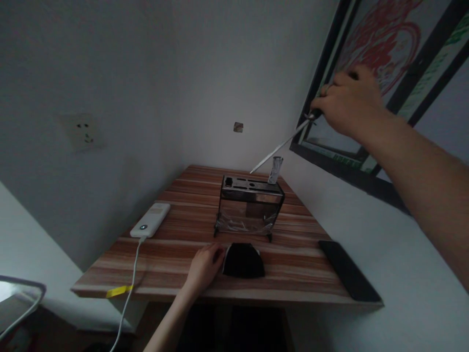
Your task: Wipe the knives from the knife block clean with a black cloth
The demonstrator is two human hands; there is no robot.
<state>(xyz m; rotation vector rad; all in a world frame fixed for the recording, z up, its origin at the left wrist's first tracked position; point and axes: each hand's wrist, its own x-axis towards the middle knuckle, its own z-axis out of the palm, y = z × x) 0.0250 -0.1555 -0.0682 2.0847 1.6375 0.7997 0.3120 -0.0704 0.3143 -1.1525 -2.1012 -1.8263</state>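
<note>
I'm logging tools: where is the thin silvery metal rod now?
In the head view, right of centre, the rod, held in the right hand, slants down-left toward the black, slotted, clear-sided holder.

The head camera looks down across the table [164,259].

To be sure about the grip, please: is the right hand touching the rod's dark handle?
Touching: the head view shows the right hand closed around the dark handle.
</note>
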